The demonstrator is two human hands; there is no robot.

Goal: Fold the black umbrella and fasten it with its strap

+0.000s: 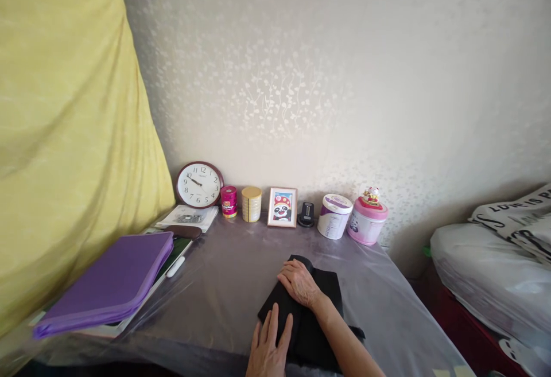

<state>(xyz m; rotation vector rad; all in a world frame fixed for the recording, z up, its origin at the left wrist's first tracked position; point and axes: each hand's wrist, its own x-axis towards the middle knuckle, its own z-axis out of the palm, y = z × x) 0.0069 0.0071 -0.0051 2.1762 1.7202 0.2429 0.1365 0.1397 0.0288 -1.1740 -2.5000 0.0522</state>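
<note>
A folded black cloth [321,319] lies on the table near its front edge, one layer turned over on its left side. My left hand [269,342] rests on the cloth's lower left edge, fingers spread and stretched out. Higher up, my right hand [299,282] lies flat across the turned-over layer, its fingers pointing left. My right forearm crosses the cloth's right part and hides some of it. A narrow dark end of the cloth sticks out to the right of that forearm.
Along the wall stand a clock [200,185], a pink tin [229,202], a yellow tin [252,203], a framed panda picture [282,207], a small black stand [306,214] and two tubs [334,216]. A purple folder [109,276] lies left. Plastic-wrapped bedding [486,262] is at right.
</note>
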